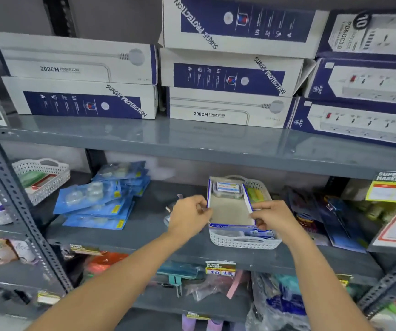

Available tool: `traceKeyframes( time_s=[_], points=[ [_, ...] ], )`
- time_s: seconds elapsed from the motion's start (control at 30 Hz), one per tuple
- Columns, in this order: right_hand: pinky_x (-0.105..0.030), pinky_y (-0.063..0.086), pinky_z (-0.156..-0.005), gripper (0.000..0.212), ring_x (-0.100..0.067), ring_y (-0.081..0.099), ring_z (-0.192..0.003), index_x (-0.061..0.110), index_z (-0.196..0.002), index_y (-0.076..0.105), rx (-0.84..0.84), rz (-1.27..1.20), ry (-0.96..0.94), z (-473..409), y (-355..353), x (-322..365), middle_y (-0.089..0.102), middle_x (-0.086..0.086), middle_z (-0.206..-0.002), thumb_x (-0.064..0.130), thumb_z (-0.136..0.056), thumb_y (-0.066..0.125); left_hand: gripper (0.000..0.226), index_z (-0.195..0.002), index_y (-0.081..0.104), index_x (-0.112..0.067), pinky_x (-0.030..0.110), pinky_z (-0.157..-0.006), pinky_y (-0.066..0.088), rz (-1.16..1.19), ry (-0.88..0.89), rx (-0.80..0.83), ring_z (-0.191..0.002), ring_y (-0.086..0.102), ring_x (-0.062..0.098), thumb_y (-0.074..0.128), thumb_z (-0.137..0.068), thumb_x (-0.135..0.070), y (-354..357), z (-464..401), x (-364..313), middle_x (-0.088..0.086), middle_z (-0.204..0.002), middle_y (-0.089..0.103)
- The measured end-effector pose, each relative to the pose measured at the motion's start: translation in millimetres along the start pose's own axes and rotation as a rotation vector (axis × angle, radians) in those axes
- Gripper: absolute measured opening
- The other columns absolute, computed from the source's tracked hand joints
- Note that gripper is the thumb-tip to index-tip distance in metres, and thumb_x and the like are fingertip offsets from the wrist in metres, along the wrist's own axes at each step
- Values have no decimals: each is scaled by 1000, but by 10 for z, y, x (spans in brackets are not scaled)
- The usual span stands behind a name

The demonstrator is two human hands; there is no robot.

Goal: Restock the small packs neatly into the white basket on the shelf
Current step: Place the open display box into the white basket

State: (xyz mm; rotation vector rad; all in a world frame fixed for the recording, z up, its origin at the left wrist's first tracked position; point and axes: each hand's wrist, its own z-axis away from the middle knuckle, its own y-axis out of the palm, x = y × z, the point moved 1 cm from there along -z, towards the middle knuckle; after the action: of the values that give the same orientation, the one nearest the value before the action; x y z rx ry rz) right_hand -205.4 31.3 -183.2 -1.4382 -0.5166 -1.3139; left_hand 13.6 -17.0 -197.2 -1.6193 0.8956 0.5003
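A white perforated basket stands on the middle grey shelf. Over it rests an open blue-and-white cardboard tray box, mostly bare inside. One small clear pack with a blue-and-white label lies at the box's far end. My left hand pinches the box's left wall. On the other side, my right hand grips the near right corner. A yellow-green item shows in the basket to the right of the box.
A pile of blue blister packs lies to the left on the same shelf. Another white basket stands at far left. Dark packets crowd the right. Boxed power strips fill the shelf above.
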Motion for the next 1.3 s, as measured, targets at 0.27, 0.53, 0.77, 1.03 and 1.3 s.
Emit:
traceKeyframes(
  time_s=[0.27, 0.53, 0.77, 1.03, 1.3],
  points=[
    [-21, 51, -43, 27, -16, 62, -55, -1, -103, 70, 114, 96, 185, -904, 241, -666, 68, -12, -76, -11, -77, 71, 15, -67, 70, -20, 27, -57, 45, -176, -200, 200, -70, 66, 26, 70, -70, -34, 906, -449, 418, 0, -60, 59],
    [-55, 59, -75, 21, -37, 73, -78, -7, -88, 74, 105, 292, 113, -1307, 361, -971, 74, -25, -88, -7, -67, 77, 20, -87, 72, -13, 31, -67, 51, -381, -254, 315, -85, 69, 29, 70, -71, -25, 1265, -673, 449, 8, -90, 73],
    [-43, 63, -68, 26, -26, 75, -69, -3, -85, 75, 163, 499, 135, -1421, 521, -894, 76, -17, -83, 5, -62, 84, 25, -103, 66, -7, 41, -82, 57, -714, -132, 460, -96, 69, 33, 62, -79, -2, 1422, -810, 508, 12, -105, 71],
    [-30, 61, -67, 34, -20, 70, -74, 9, -84, 71, 148, 607, 193, -1424, 644, -916, 72, -6, -84, 21, -60, 92, 28, -108, 64, -6, 36, -74, 47, -852, 39, 508, -102, 66, 34, 53, -85, 5, 1497, -864, 502, 15, -112, 68],
    [-36, 62, -74, 25, -23, 71, -84, 10, -81, 69, 151, 680, 189, -1453, 685, -895, 72, -9, -92, 13, -64, 87, 29, -111, 64, -2, 39, -79, 49, -823, 75, 573, -107, 64, 35, 46, -89, 4, 1456, -855, 453, 17, -118, 66]
  ],
)
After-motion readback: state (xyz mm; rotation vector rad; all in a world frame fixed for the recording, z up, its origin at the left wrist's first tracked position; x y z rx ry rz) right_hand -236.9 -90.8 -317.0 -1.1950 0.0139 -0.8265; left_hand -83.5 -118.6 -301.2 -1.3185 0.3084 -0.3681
